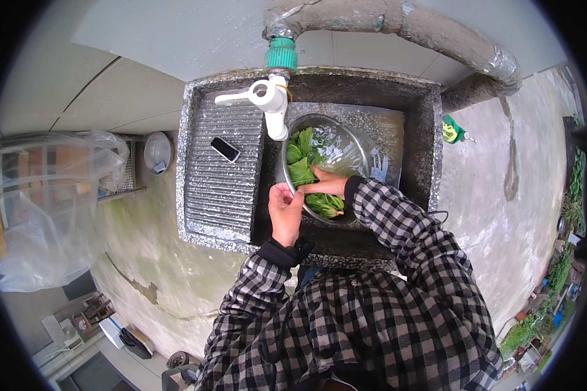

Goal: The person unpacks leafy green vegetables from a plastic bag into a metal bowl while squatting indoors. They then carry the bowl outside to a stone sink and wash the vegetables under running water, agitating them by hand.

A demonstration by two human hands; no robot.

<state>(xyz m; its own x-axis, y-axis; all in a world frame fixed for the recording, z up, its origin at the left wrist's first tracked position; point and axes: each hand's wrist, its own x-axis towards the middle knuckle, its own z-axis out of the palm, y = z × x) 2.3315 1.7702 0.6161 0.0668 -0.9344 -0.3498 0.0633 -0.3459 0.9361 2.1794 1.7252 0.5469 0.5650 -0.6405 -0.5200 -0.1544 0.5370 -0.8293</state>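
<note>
A round metal basin (pixel 367 146) holding water stands in the deep part of a terrazzo sink (pixel 433 146). Leafy green vegetables (pixel 301 172) lie along its left side, and a bunch with pale root ends (pixel 325 205) is near its lower rim. My right hand (pixel 327 184) reaches over the greens inside the basin, thumb and forefinger spread; whether it grips a leaf is unclear. At the basin's lower left rim is my left hand (pixel 286 210), thumb and forefinger pinched close to my right fingertips. Anything between them is too small to tell.
A white plastic tap (pixel 269 100) hangs over the basin's upper left edge. On the ribbed washboard (pixel 220 195) at the left lies a smartphone (pixel 225 149). Beyond the sink, another metal basin (pixel 158 152) stands at the left, beside shelves under plastic sheeting (pixel 44 210). A wrapped pipe (pixel 450 41) runs above right.
</note>
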